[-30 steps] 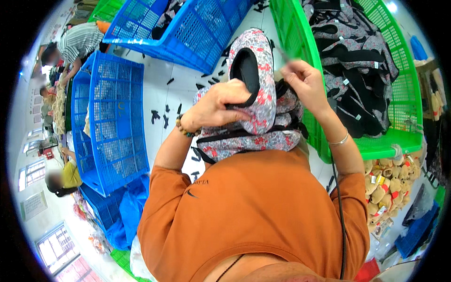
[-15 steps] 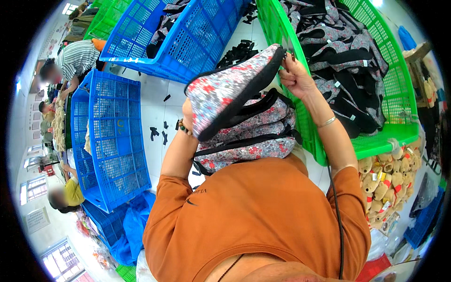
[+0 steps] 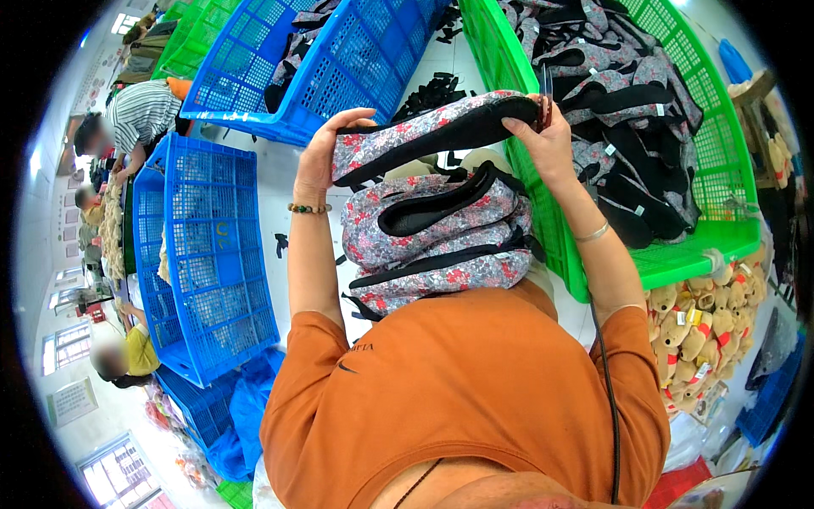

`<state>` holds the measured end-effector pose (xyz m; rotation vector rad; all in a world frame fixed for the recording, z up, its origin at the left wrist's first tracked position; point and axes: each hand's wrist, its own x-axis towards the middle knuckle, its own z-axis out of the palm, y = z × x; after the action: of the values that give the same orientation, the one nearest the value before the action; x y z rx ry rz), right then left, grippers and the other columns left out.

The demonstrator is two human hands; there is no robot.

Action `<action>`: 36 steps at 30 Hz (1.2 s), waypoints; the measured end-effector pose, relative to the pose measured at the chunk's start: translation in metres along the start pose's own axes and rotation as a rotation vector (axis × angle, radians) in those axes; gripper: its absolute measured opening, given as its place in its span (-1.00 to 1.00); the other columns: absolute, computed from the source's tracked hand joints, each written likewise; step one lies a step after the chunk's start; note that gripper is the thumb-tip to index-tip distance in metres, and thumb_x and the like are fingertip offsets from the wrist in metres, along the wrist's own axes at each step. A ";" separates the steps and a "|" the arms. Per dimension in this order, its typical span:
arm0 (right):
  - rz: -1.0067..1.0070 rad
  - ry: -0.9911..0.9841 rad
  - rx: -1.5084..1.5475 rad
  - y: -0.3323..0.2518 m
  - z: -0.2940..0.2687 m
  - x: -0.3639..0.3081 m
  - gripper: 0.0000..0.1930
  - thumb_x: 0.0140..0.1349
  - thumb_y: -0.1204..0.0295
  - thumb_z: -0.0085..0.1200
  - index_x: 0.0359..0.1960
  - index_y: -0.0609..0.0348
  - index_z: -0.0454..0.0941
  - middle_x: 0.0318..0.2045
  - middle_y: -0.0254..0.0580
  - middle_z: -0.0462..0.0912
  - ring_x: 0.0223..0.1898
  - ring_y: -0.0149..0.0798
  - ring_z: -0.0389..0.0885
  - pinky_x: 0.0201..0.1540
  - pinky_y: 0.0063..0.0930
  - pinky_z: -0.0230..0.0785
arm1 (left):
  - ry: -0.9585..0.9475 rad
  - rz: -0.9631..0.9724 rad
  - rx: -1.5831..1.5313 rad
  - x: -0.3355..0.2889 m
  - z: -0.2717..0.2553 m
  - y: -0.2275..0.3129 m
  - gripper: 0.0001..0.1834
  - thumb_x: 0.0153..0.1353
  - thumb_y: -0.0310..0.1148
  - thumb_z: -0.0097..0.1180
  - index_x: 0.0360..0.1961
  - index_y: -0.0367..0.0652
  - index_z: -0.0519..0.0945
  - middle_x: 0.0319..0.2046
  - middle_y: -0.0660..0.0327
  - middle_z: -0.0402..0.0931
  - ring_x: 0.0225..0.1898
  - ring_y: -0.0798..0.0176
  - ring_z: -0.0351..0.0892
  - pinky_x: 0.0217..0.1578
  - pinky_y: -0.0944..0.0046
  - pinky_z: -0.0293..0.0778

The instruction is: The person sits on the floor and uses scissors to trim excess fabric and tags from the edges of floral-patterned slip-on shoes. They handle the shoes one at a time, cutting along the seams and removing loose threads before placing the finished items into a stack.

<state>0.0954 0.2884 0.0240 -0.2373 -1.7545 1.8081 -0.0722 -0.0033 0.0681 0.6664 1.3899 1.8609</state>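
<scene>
A floral fabric slipper [image 3: 407,136] with a black underside and black edging is stretched level between my hands. My left hand [image 3: 320,153] grips its left end, fingers over the top edge. My right hand [image 3: 543,144] pinches the other end, thumb on the black part. Small dark snips [image 3: 546,85], partly hidden by the fingers, stick up from that same hand. Below the held piece, a stack of similar floral slippers [image 3: 441,270] rests on my lap against my belly; the top one shows its black-lined opening.
A green crate [image 3: 729,254] full of floral slippers stands at right. Blue crates [image 3: 216,254] stand at left and far left. Black scraps [image 3: 432,93] lie on the floor. Beige plush toys [image 3: 695,331] are piled at lower right. Other people [image 3: 140,114] work at far left.
The slipper has turned from a slanted pose to nearly level, showing its narrow side. My left hand has moved up and left to its end; the stack's top slipper is now more exposed.
</scene>
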 end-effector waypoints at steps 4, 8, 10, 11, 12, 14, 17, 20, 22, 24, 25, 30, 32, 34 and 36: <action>-0.014 0.042 -0.019 -0.004 0.002 -0.005 -0.71 0.00 0.51 0.28 -0.27 0.29 0.45 -0.39 -0.32 0.55 -0.33 -0.50 0.46 -0.20 -0.60 0.35 | -0.068 0.000 0.888 0.012 0.033 0.023 -0.40 -0.19 -0.19 0.34 -0.05 -0.19 0.55 -0.25 0.20 0.52 -0.19 0.26 0.49 -0.09 0.33 0.37; -0.044 0.016 -0.068 -0.007 0.010 -0.009 -0.71 -0.01 0.50 0.29 -0.28 0.27 0.46 -0.42 -0.30 0.55 -0.36 -0.49 0.47 -0.24 -0.57 0.37 | -0.141 0.326 1.332 0.026 0.068 0.003 -0.49 -0.17 -0.24 0.34 -0.13 -0.15 0.56 -0.27 0.09 0.55 -0.25 0.01 0.54 -0.23 0.17 0.44; -0.061 0.002 -0.133 -0.010 0.012 -0.012 -0.71 -0.01 0.51 0.29 -0.28 0.27 0.46 -0.42 -0.30 0.56 -0.36 -0.49 0.48 -0.25 -0.56 0.38 | -0.107 0.242 1.276 0.027 0.080 -0.012 -0.56 -0.11 -0.28 0.29 -0.13 -0.07 0.56 -0.29 0.12 0.56 -0.24 -0.01 0.54 -0.24 0.17 0.45; -0.104 0.002 -0.171 -0.008 0.011 -0.008 -0.70 0.01 0.41 0.28 -0.27 0.24 0.47 -0.41 -0.23 0.58 -0.40 -0.41 0.51 -0.29 -0.51 0.40 | -0.092 0.244 1.271 0.027 0.082 -0.015 -0.59 -0.09 -0.29 0.28 -0.13 -0.06 0.56 -0.28 0.12 0.57 -0.24 -0.02 0.53 -0.24 0.17 0.45; -0.104 0.026 -0.307 -0.011 0.010 -0.009 -0.69 0.02 0.36 0.28 -0.27 0.24 0.47 -0.41 -0.21 0.57 -0.41 -0.36 0.51 -0.31 -0.50 0.41 | -0.081 0.203 1.256 0.025 0.082 -0.015 -0.58 -0.09 -0.29 0.28 -0.13 -0.07 0.56 -0.29 0.11 0.57 -0.25 -0.02 0.54 -0.25 0.16 0.44; -0.100 0.080 -0.585 -0.036 0.009 -0.010 -0.66 0.05 0.27 0.26 -0.26 0.23 0.47 -0.40 -0.17 0.57 -0.45 -0.26 0.53 -0.35 -0.47 0.41 | -0.066 0.124 1.221 0.022 0.087 -0.010 -0.57 -0.10 -0.29 0.29 -0.13 -0.09 0.56 -0.30 0.10 0.57 -0.26 -0.02 0.54 -0.26 0.15 0.44; -0.454 0.085 -0.839 -0.039 0.003 -0.010 -0.64 0.10 0.16 0.18 -0.26 0.19 0.46 -0.44 -0.21 0.50 -0.56 -0.27 0.48 -0.51 -0.48 0.34 | 0.001 0.135 1.288 0.015 0.093 -0.003 -0.54 -0.12 -0.28 0.30 -0.12 -0.10 0.55 -0.31 0.09 0.58 -0.25 -0.02 0.55 -0.28 0.12 0.44; -0.563 -0.002 -0.953 -0.044 0.006 -0.016 -0.67 0.12 0.14 0.13 -0.32 0.17 0.47 -0.50 -0.23 0.46 -0.55 -0.22 0.50 -0.55 -0.44 0.33 | 0.037 0.090 1.309 0.011 0.099 0.004 -0.54 -0.13 -0.27 0.30 -0.12 -0.11 0.56 -0.30 0.09 0.58 -0.25 -0.02 0.55 -0.28 0.12 0.44; -0.609 -0.020 -1.045 -0.042 0.011 -0.018 -0.69 0.12 0.15 0.13 -0.34 0.15 0.48 -0.51 -0.25 0.48 -0.54 -0.21 0.52 -0.55 -0.43 0.33 | 0.042 0.072 1.317 0.010 0.104 0.007 -0.53 -0.13 -0.27 0.30 -0.12 -0.11 0.56 -0.30 0.09 0.57 -0.26 -0.03 0.56 -0.28 0.12 0.44; -0.594 -0.015 -1.059 -0.045 0.012 -0.019 -0.70 0.11 0.13 0.14 -0.40 0.13 0.47 -0.53 -0.28 0.49 -0.55 -0.22 0.52 -0.57 -0.43 0.32 | 0.040 0.081 1.338 0.008 0.108 0.008 -0.53 -0.13 -0.27 0.30 -0.12 -0.12 0.55 -0.31 0.09 0.57 -0.27 -0.03 0.55 -0.29 0.12 0.44; -0.592 -0.014 -1.075 -0.045 0.013 -0.019 -0.69 0.11 0.13 0.14 -0.42 0.13 0.47 -0.53 -0.28 0.49 -0.55 -0.23 0.51 -0.57 -0.43 0.32 | 0.040 0.084 1.351 0.008 0.108 0.007 -0.54 -0.12 -0.27 0.30 -0.12 -0.12 0.55 -0.32 0.09 0.57 -0.28 -0.03 0.55 -0.29 0.12 0.44; -0.623 -0.011 -1.148 -0.051 0.013 -0.019 -0.68 0.09 0.12 0.15 -0.48 0.11 0.45 -0.56 -0.31 0.48 -0.58 -0.25 0.50 -0.59 -0.43 0.29 | 0.045 0.078 1.388 0.007 0.110 0.005 -0.55 -0.11 -0.26 0.29 -0.13 -0.11 0.55 -0.34 0.09 0.57 -0.29 -0.02 0.55 -0.31 0.10 0.43; -0.641 -0.008 -1.162 -0.050 0.013 -0.019 -0.69 0.09 0.13 0.16 -0.50 0.10 0.44 -0.58 -0.30 0.47 -0.60 -0.25 0.49 -0.60 -0.43 0.29 | 0.040 0.101 1.412 0.007 0.110 0.003 -0.55 -0.11 -0.25 0.28 -0.13 -0.11 0.55 -0.34 0.09 0.57 -0.29 -0.03 0.55 -0.31 0.10 0.43; -0.654 0.027 -1.128 -0.049 0.013 -0.018 -0.69 0.09 0.14 0.16 -0.53 0.10 0.45 -0.61 -0.29 0.46 -0.61 -0.22 0.48 -0.61 -0.42 0.28 | 0.040 0.098 1.416 0.008 0.110 0.003 -0.55 -0.11 -0.25 0.28 -0.13 -0.10 0.55 -0.33 0.10 0.57 -0.29 -0.03 0.55 -0.31 0.10 0.43; -0.627 0.075 -1.094 -0.047 0.012 -0.016 -0.69 0.10 0.13 0.15 -0.56 0.08 0.45 -0.63 -0.28 0.46 -0.62 -0.20 0.48 -0.62 -0.42 0.28 | 0.045 0.069 1.399 0.007 0.111 0.003 -0.55 -0.12 -0.24 0.29 -0.13 -0.09 0.56 -0.32 0.10 0.57 -0.28 -0.03 0.55 -0.31 0.09 0.43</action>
<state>0.1153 0.2673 0.0660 -0.1408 -2.2500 0.3023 0.0059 0.0675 0.1030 1.2862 2.6268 0.6638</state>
